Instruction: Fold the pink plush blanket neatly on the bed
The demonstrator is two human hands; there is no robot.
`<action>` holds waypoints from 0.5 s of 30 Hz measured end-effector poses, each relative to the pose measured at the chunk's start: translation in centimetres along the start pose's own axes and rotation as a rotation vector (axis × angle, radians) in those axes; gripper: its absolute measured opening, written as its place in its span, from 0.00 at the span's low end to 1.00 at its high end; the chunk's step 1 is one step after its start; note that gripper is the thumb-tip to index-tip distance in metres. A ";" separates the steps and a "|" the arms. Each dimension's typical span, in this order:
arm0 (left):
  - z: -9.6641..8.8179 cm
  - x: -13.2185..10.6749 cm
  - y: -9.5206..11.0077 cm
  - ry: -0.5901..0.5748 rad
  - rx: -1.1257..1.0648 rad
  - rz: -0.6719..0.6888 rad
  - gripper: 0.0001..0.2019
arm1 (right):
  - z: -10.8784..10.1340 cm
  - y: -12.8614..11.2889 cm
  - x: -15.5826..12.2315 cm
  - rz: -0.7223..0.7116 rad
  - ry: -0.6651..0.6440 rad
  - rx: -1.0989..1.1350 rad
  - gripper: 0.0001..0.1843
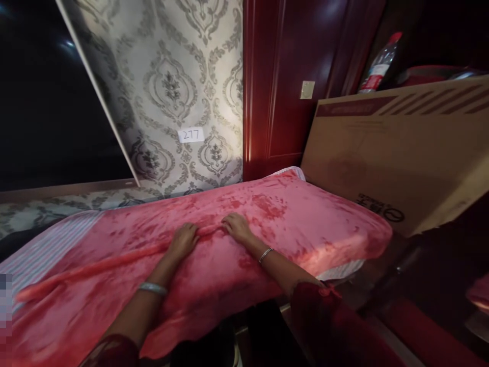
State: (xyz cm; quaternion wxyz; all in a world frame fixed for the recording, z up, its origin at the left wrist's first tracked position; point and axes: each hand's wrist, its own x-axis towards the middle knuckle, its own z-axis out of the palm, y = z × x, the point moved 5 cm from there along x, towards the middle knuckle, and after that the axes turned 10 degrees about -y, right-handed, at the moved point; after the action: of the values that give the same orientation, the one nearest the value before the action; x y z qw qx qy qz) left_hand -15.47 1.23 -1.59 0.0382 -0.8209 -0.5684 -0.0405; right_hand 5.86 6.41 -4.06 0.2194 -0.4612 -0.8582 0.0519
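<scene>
A pink-red plush blanket (pixel 305 219) lies spread over a long surface in front of me, with a raised fold running across it from the lower left to its middle. My left hand (pixel 185 238) is closed on that fold, its fingers curled into the fabric. A short way to the right, my right hand (pixel 236 227) grips the same fold, and a small ridge of cloth shows between the two hands. Under the blanket, a striped cloth (pixel 49 252) shows at the left end and along the right edges.
A large dark television screen (pixel 57 102) stands at the left, against patterned wallpaper bearing a paper label (pixel 191 134) marked 277. On the right, a big cardboard box (pixel 382 158) borders the blanket's end. A plastic bottle (pixel 382 63) with a red cap stands behind the box's top edge.
</scene>
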 end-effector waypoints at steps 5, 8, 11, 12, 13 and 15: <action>1.1 0.9 0.0 0.083 0.022 -0.013 0.15 | -4.3 9.1 -4.4 0.166 0.038 -0.039 0.12; 1.7 0.9 -0.8 0.107 0.024 0.006 0.14 | -6.8 14.9 -7.7 0.289 0.061 -0.073 0.13; 1.9 1.1 -1.3 0.130 0.011 0.014 0.14 | -8.2 18.6 -9.4 0.345 0.061 -0.101 0.13; 1.9 1.1 -1.4 0.148 0.006 0.018 0.14 | -8.4 19.3 -9.6 0.349 0.058 -0.109 0.14; 1.9 1.1 -1.4 0.168 0.001 0.021 0.14 | -8.4 19.7 -9.5 0.346 0.052 -0.117 0.14; 1.7 1.1 -1.5 0.200 -0.008 0.023 0.14 | -8.1 20.1 -9.2 0.328 0.035 -0.133 0.14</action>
State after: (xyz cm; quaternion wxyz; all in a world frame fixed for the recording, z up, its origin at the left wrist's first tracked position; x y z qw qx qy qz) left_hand -16.49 2.96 -3.18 0.0921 -0.8194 -0.5521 -0.1241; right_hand 29.14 9.45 -5.65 0.1918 -0.6094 -0.7690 0.0220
